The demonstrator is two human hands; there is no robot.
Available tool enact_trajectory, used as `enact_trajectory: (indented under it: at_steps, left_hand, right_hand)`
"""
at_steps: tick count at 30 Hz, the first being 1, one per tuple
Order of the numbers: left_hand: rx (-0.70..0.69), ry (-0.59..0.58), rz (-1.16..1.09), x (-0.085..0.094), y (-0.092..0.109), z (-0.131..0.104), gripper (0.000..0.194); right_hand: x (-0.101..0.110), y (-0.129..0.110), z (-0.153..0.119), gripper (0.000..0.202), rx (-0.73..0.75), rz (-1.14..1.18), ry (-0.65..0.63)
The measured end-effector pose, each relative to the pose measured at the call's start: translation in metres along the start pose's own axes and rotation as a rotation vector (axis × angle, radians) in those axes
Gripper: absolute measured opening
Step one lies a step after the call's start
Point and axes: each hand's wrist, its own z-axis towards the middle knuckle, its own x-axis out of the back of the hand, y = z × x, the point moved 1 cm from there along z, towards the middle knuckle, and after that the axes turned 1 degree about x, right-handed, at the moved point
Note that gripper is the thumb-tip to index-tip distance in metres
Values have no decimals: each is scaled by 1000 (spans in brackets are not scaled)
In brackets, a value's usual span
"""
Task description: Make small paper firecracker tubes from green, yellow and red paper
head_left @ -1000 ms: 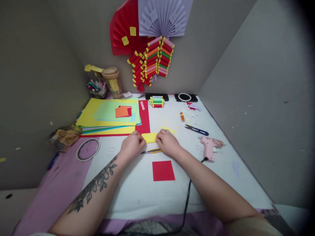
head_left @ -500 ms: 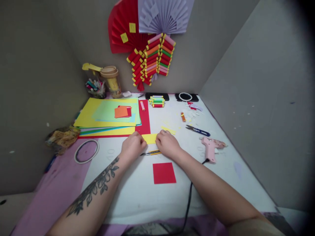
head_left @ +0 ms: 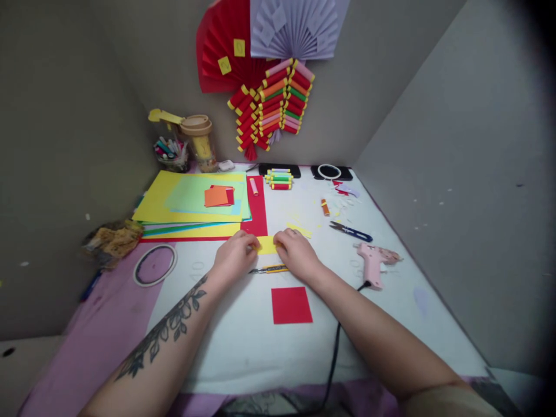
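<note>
Between my two hands lies a small yellow paper piece (head_left: 266, 245). My left hand (head_left: 234, 252) pinches its left end, fingers closed. At the right end my right hand (head_left: 297, 251) grips it the same way. Just below the paper rests a craft knife (head_left: 270, 269) with a yellow handle, its blade pointing left and its right end by my right hand. Nearer to me a red paper square (head_left: 292, 305) lies flat. Some yellow paper strips (head_left: 299, 230) are just beyond my right hand.
Coloured paper sheets (head_left: 191, 197) are stacked at back left, near a tape roll (head_left: 155, 265). On the right are thread snips (head_left: 351, 231) and a pink glue gun (head_left: 372, 263) with a black cord. Small paper rolls (head_left: 280, 179) sit at the back. Paper fans (head_left: 226, 49) hang on the wall.
The view has shifted slightly, so everything sits a little further right. Both hands stay on the yellow paper, with the left fingers slightly shifted on its end.
</note>
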Motion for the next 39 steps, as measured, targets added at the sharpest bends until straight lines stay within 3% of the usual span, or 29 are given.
enact_trajectory:
  at_steps: [3, 5, 12, 21, 24, 29, 34, 39]
  left_hand:
    - [-17, -27, -55, -2, -5, 2, 20]
    - [-18, -32, -60, -4, -7, 3, 21]
    - [-229, -133, 131, -1, 6, -5, 28]
    - [-119, -250, 504, 22, 21, -17, 27]
    - [-88, -207, 503, 23, 17, -17, 28]
    - [-168, -69, 419, 19, 15, -19, 35]
    - [-287, -220, 425, 8, 23, -24, 35]
    - [-186, -259, 491, 13, 26, -24, 32]
  right_hand:
    - [-1, -3, -2, 22, 208, -23, -32]
    - [0, -4, -4, 19, 268, -78, -59]
    - [12, 0, -16, 24, 117, -243, -142]
    - [19, 4, -22, 23, 17, -278, -190]
    - [18, 7, -23, 25, -10, -259, -187]
    - [15, -5, -26, 32, 19, -121, -24]
    - [9, -23, -29, 35, 102, -100, -67]
    - [11, -21, -29, 34, 83, -156, -86]
